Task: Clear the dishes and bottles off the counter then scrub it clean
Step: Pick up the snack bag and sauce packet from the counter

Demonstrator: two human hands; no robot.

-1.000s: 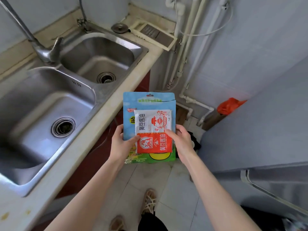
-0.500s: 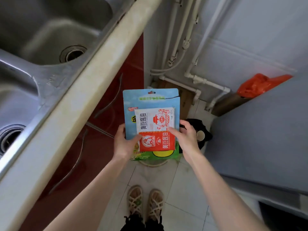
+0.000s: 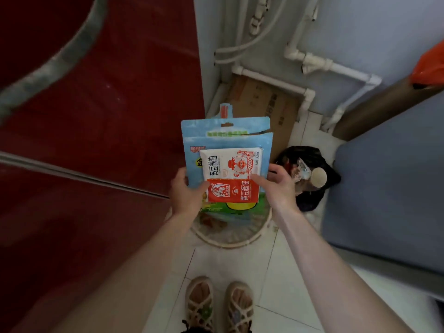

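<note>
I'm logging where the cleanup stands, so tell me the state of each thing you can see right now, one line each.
Blue pouch: top partly torn, held upright.
Sauce packet: flat against the pouch's front, held with it.
Left hand: grips the stack's left edge.
Right hand: grips its right edge.
Round bin: on the floor under the pouch, open-topped.
Black bag: open, rubbish inside.
Red cabinet doors: shut.

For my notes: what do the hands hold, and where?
A soy sauce sachet on a blue pouch, together. Left hand pinches their lower left edge, right hand the lower right edge.
</note>
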